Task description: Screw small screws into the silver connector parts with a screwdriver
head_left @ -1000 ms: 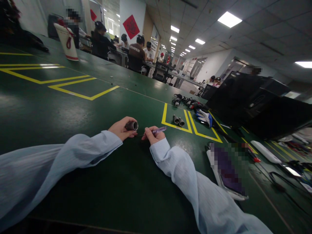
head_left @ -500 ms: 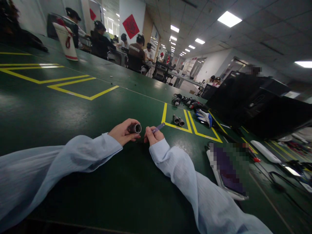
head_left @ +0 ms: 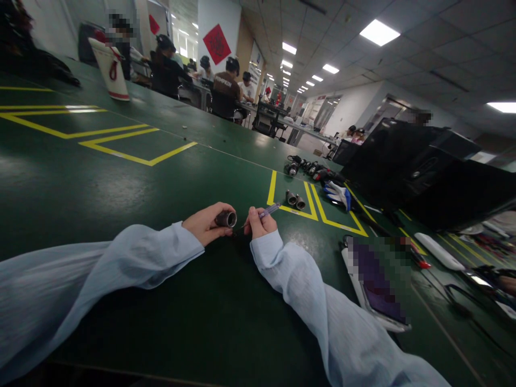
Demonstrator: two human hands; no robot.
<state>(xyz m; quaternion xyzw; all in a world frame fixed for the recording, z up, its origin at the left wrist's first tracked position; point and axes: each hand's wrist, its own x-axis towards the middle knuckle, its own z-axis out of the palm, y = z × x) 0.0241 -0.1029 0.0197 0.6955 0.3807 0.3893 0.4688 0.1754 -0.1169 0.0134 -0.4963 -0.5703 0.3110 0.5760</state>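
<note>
My left hand (head_left: 205, 223) is closed around a dark metal cylindrical connector shell (head_left: 226, 219), its round open end facing me and to the right. My right hand (head_left: 261, 223) pinches a small screwdriver (head_left: 271, 209) with a see-through purple handle. The handle points up and right, while the thin shaft reaches down and left toward the left fingertips. Whether its tip touches anything is too small to tell. Beyond the right hand, two similar metal shells (head_left: 295, 200) lie side by side inside a yellow taped box (head_left: 297, 212).
Dark cabled connectors (head_left: 292, 169) and a blue-and-white glove (head_left: 338, 194) lie at the back right. A tablet-like device (head_left: 377, 285) is right of my right arm. A tall white cup (head_left: 110, 70) stands at the far left. Large black cases (head_left: 427, 161) border the right side; people sit farther back.
Both hands have shifted slightly to the right, the left one a little downward. The screwdriver has moved right with my right hand, and its thin shaft now shows between the hands.
</note>
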